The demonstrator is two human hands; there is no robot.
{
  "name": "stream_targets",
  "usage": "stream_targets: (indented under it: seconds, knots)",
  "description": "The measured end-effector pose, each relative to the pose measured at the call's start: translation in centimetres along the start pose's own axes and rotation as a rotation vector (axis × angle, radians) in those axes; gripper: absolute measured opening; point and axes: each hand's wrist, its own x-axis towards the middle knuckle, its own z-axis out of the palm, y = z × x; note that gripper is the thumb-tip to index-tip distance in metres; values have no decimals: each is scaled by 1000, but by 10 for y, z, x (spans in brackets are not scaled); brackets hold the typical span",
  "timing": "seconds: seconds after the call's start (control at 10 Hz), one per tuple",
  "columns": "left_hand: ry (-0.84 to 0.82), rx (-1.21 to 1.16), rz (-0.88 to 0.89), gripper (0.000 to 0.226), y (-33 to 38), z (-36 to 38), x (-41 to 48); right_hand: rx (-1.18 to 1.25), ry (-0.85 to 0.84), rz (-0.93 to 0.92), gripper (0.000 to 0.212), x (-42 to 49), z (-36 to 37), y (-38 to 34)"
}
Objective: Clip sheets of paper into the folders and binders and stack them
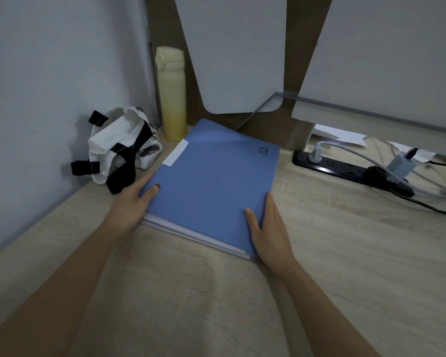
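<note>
A closed blue folder (211,181) lies on top of a stack on the wooden desk (345,253), with a white label near its left edge. Pale folders and paper edges (191,237) show beneath it at the near side. My left hand (135,202) grips the stack's left edge, thumb on the blue cover. My right hand (271,225) holds the near right corner, thumb resting on the cover and fingers along the right edge.
A yellow bottle (171,94) stands behind the stack. A white cloth bag with black straps (121,148) lies to the left by the wall. A black power strip (350,168) with plugs and cables sits at the right. Loose white paper (340,135) lies behind it.
</note>
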Motion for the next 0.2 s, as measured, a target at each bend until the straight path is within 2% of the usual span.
stream_targets:
  seconds: [0.1,0.2]
  knots:
    - [-24,6,-21,42,4,0,3,156,-60,53,71,-1,-11,-8]
    - [59,135,29,41,5,-2,-1,399,-104,145,62,-9,-31,-10]
